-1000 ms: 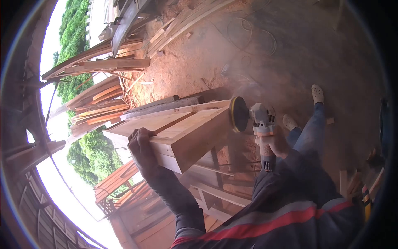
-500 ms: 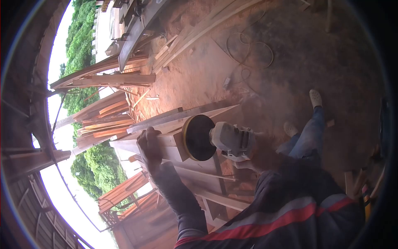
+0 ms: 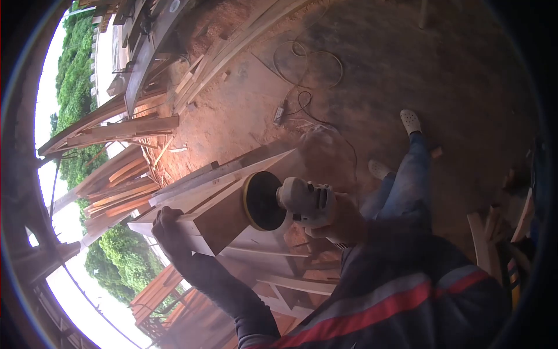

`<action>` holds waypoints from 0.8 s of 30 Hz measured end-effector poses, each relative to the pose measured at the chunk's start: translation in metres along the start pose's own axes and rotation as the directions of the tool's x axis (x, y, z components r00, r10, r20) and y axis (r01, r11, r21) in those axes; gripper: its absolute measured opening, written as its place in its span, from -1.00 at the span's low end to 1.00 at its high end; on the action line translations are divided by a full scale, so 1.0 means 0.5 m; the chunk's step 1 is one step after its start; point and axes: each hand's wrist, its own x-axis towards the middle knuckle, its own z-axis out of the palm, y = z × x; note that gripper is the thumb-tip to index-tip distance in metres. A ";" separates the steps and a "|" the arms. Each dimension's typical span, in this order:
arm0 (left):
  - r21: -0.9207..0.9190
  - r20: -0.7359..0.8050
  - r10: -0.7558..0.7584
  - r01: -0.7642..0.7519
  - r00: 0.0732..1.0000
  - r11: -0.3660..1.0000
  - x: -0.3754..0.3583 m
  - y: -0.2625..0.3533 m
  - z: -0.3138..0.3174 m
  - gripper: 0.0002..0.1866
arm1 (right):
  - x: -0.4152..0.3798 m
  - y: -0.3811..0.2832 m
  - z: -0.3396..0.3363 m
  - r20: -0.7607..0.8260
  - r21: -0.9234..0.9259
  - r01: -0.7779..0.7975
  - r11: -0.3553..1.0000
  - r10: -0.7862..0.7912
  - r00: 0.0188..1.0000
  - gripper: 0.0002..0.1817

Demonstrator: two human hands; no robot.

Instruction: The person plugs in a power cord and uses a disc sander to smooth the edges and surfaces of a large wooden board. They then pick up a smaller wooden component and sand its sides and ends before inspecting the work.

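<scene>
My left hand [image 3: 168,230] is curled over the upper edge of a thick wooden piece [image 3: 221,224], near one corner. My right hand [image 3: 343,218] is wrapped around the body of a power sander [image 3: 306,202], a pale tool that looks like an angle grinder. Its round dark disc [image 3: 264,200] has a yellow rim and lies at the far edge of the wood's broad face; whether it touches cannot be made out. The wood rests among long boards [image 3: 232,168]. My right fingers are partly hidden behind the tool.
Stacked planks [image 3: 119,189] lie beyond the workpiece, with a long workbench [image 3: 145,64] farther off. On the dusty ground a cable [image 3: 308,75] lies looped beside a power strip [image 3: 279,113]. Wood offcuts [image 3: 482,238] stand near my legs.
The whole view has shifted. The sander's disc has moved away from my left hand across the wood, exposing more of its face. Both hands keep their hold.
</scene>
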 end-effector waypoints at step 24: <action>0.149 0.066 0.034 -0.043 0.997 0.988 0.008 -0.001 -0.019 -0.50 | 0.120 0.196 -0.098 -0.012 0.565 -0.440 0.698 0.541 0.841 -0.65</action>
